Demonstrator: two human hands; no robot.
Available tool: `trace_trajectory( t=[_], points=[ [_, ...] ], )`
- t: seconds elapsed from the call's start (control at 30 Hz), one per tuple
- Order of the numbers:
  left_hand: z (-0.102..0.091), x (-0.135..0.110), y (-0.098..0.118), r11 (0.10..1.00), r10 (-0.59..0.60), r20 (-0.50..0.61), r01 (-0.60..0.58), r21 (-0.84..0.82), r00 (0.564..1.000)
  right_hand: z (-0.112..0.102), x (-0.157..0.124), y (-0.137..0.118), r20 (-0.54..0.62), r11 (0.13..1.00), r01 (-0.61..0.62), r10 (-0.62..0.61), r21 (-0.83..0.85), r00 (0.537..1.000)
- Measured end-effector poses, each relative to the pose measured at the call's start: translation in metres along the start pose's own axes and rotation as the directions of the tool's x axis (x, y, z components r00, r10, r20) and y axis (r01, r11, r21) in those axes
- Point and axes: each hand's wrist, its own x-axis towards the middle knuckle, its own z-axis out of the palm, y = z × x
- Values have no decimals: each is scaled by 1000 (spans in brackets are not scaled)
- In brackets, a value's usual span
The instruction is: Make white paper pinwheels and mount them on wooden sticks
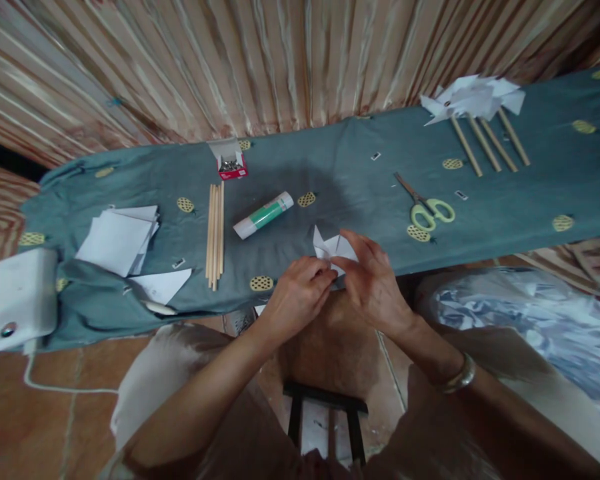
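A small white paper pinwheel (pixel 334 247) with pointed blades is held at the front edge of the cloth-covered table. My left hand (pixel 303 288) is closed on its lower left side, fingers pinched together. With thumb and forefinger, my right hand (pixel 373 277) grips the paper from the right. The fingers cover the lower part of the paper. Beyond the hands lies a glue stick (pixel 263 215) with a green label. Left of it are several thin wooden sticks (pixel 215 233) and an opened small red box (pixel 233 167) of metal pins. Scissors (pixel 425 203) with light green handles rest to the right.
Finished paper pinwheels (pixel 473 100) on sticks lie at the far right. A stack of white paper squares (pixel 120 239), a cut paper piece (pixel 163 285) and a white device (pixel 23 300) with a cable occupy the left end. A clear plastic bag (pixel 530 313) stands at right, below the table.
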Motion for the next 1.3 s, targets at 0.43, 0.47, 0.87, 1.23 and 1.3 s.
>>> trace_trajectory(
  t=[0.43, 0.47, 0.87, 1.23, 1.3],
  points=[
    [-1, 1, 1, 999, 8, 13, -9, 40, 1000, -3, 1, 3, 3, 999, 33, -33, -28, 999],
    [-1, 1, 0, 999, 7, 18, -7, 40, 1000, -2, 1, 3, 12, 998, 34, -33, -49, 999],
    [-2, 1, 0, 996, 35, 14, -36, 82, 999, -8, 5, 6, -53, 989, -34, 42, 143, 998],
    [-16, 15, -22, 970, 40, -7, -37, 239, 999, -21, 10, 20, -2, 995, -33, 33, 90, 999],
    [-16, 16, -19, 972, 43, -8, -40, 230, 999, -20, 9, 20, 15, 997, -15, 14, 75, 1000]
  ],
)
